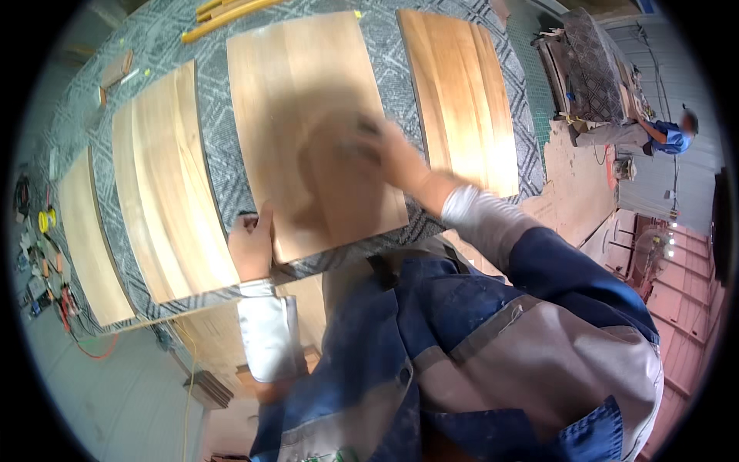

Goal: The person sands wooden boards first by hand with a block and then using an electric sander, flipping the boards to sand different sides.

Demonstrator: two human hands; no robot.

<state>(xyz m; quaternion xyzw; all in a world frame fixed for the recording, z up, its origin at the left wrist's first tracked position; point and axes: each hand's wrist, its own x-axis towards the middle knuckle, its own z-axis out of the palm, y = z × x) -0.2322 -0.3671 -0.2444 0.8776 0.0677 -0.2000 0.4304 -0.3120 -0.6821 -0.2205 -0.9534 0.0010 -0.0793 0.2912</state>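
Note:
A pale wooden panel (308, 77) lies in front of me on a patterned grey cloth covering the table. My right hand (396, 158) is over the panel's right half, closed round a small dark pad (363, 138); motion blurs both, so the pad's exact kind does not show. Beside the panel's lower left edge is my left hand (251, 242), its fingers curled and the thumb against the edge. Something dark shows by those fingers, too small to name. A shadow falls across the middle of the panel.
More wooden panels lie at the right (466, 100), the left (173, 185) and the far left (94, 239). Yellow strips (223, 17) rest at the table's far side. Tools and a yellow spool (48, 220) are at the far left. A co-worker (668, 137) stands at another bench.

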